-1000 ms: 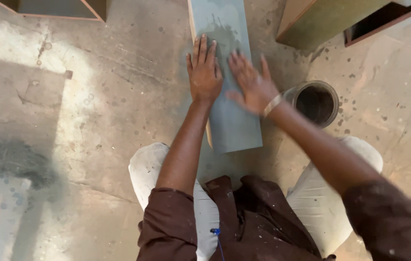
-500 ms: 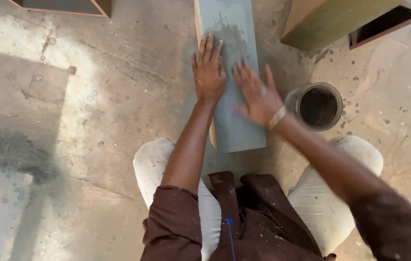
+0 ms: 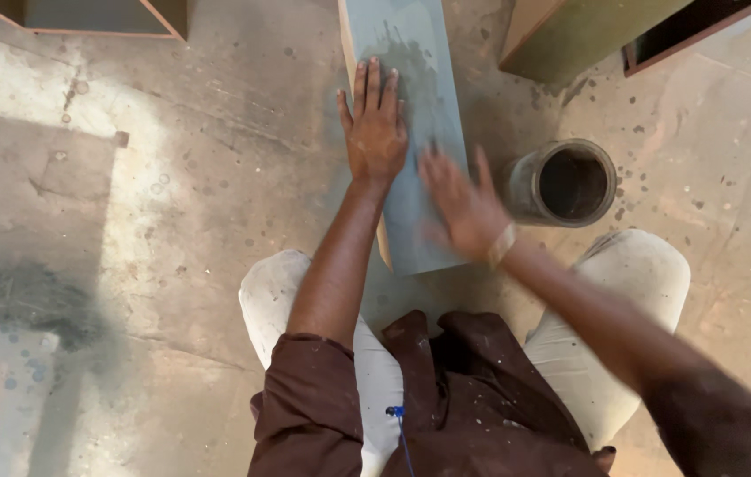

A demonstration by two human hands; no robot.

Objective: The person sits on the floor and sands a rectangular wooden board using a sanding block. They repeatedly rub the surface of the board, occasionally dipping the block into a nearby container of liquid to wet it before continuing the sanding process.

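Both hands (image 3: 376, 132) flat on grey board (image 3: 411, 106), tin (image 3: 567, 183) beside

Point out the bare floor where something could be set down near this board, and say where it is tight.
The widest bare floor lies left of the grey board and the left hand, running to the wooden box at top left. A smaller patch lies right of the round can. It is crowded between board, right hand, can and green cabinet.

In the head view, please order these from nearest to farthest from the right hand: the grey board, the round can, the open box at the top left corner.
From the right hand:
1. Grey board: under the hand, touching it, centre.
2. Round can: just to its right, on the floor.
3. Open box: far away, top left corner.
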